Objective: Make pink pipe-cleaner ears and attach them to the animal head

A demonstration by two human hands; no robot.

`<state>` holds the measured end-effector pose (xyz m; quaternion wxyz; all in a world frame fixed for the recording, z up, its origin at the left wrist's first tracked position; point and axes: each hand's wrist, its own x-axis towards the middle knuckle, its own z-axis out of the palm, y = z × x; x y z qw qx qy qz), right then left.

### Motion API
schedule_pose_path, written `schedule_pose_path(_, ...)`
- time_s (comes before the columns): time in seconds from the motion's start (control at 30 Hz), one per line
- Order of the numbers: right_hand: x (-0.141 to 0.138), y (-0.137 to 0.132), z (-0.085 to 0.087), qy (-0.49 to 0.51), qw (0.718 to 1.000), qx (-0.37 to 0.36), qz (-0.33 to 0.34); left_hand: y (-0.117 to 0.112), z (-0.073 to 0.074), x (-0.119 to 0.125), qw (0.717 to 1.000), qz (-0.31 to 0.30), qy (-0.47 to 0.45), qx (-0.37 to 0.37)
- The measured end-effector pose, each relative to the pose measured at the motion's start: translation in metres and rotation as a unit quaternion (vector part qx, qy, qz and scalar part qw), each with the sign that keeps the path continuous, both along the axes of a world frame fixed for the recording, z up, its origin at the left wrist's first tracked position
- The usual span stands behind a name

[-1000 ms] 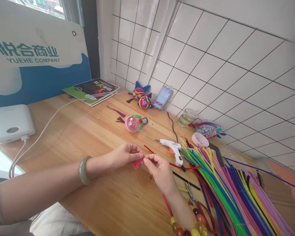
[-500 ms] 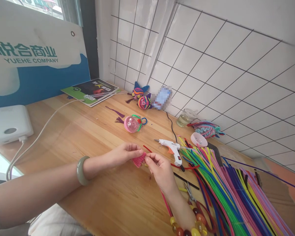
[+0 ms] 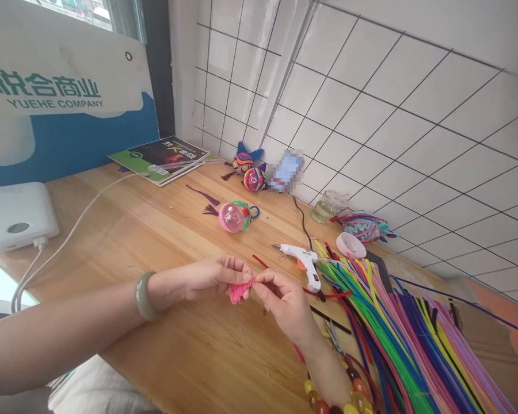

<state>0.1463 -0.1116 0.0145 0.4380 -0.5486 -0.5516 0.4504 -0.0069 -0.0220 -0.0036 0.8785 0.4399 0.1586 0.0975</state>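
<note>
A small pink piece of zigzag-bent pipe cleaner point(image 3: 238, 292) is held above the table between both my hands. My left hand point(image 3: 224, 275) pinches its upper edge with thumb and fingers. At its right end, the fingertips of my right hand point(image 3: 280, 296) are closed on it, close to the left fingertips. Beyond my hands lies a clear ball with a pink rim point(image 3: 233, 217), wrapped with a green pipe cleaner and bearing a blue loop. A white glue gun point(image 3: 302, 261) rests on its side right of my hands.
Bundles of coloured pipe cleaners point(image 3: 397, 333) cover the right side, with scissors point(image 3: 335, 336) partly behind my right wrist. Finished striped ornaments point(image 3: 254, 179), a glass jar point(image 3: 323, 210) and a pink lid point(image 3: 351, 245) stand near the tiled wall. A white power bank point(image 3: 21, 217) sits left.
The pink piece has tilted and turned in my fingers, its wide end now lower and further left. My right hand has shifted slightly right; both hands still grip it.
</note>
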Motion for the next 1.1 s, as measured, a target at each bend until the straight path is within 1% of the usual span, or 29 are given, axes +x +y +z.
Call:
schedule_pose_path(0.13, 0.001, -0.002, -0.001, 0.044, 0.999, -0.017, -0.002, -0.003, 0.002, -0.001, 0.996, -0.057, -0.013, -0.062)
schedule_pose_path(0.3, -0.002, -0.004, 0.000, 0.067, 0.997, -0.010, 0.021, -0.007, 0.002, -0.001, 0.989, -0.109, -0.031, -0.092)
schedule_pose_path(0.47, -0.005, -0.005, 0.004, 0.077, 0.996, -0.003, 0.047, -0.006, -0.002, -0.003, 0.983, -0.161, -0.022, -0.082)
schedule_pose_path(0.6, -0.005, -0.005, 0.007, 0.065, 0.997, 0.021, 0.039, -0.006, -0.002, -0.002, 0.986, -0.164, -0.014, -0.033)
schedule_pose_path(0.67, -0.004, -0.005, 0.009, 0.069, 0.997, 0.027, 0.038, -0.008, -0.002, 0.000, 0.990, -0.142, -0.013, -0.009)
schedule_pose_path(0.7, -0.004, -0.005, 0.009, 0.065, 0.997, 0.029, 0.036, -0.009, -0.002, 0.002, 0.993, -0.115, -0.012, 0.006)
schedule_pose_path(0.77, -0.001, -0.004, 0.010, 0.037, 0.998, 0.040, 0.022, -0.010, -0.002, 0.005, 0.998, -0.042, -0.007, 0.052)
schedule_pose_path(0.83, 0.002, -0.003, 0.010, -0.009, 0.998, 0.056, 0.007, -0.011, -0.001, 0.008, 0.994, 0.023, -0.002, 0.110)
schedule_pose_path(0.93, 0.008, -0.001, 0.007, -0.066, 0.996, 0.055, -0.015, -0.009, 0.000, 0.010, 0.983, 0.084, -0.005, 0.163)
schedule_pose_path(1.0, 0.011, 0.001, 0.004, -0.090, 0.994, 0.041, -0.039, -0.007, 0.001, 0.010, 0.979, 0.106, -0.008, 0.177)
schedule_pose_path(1.1, 0.012, 0.002, -0.001, -0.118, 0.990, 0.035, -0.063, -0.006, -0.003, 0.010, 0.979, 0.088, -0.008, 0.186)
